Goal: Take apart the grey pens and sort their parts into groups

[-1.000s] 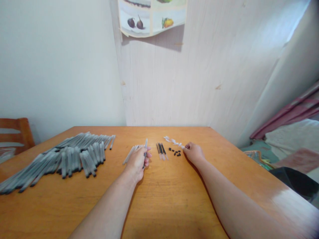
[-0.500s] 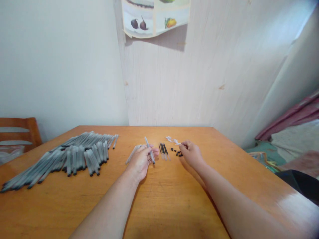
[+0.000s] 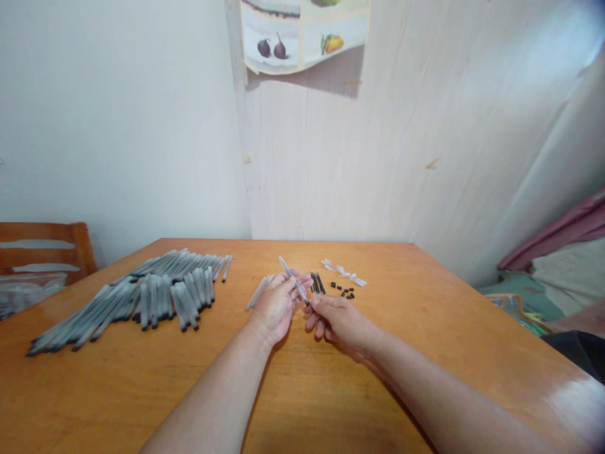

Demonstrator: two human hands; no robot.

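Note:
A slim clear pen (image 3: 293, 280) lies slantwise between the thumb and fingers of my left hand (image 3: 276, 306), its dark end pointing down and right. My right hand (image 3: 338, 321) is closed in a pinch right at that dark end; what its fingertips hold is hidden. Several black ink refills (image 3: 317, 283) lie just behind the two hands, partly covered by my right fingers. Beyond my right hand are several small black plugs (image 3: 346, 291) and a loose row of small whitish clear pieces (image 3: 345, 273). A few clear pen barrels (image 3: 258, 293) rest behind my left hand.
A large heap of clear pens with black ends (image 3: 151, 293) covers the table's left side. The wooden table (image 3: 293, 397) meets a pale wall at the back, where a fruit picture (image 3: 302, 38) hangs. A wooden chair (image 3: 47, 243) stands at the left.
My right hand has come from the small whitish pieces leftward and nearer, to the pen's dark end. My left hand still holds the pen. The view has shifted slightly left.

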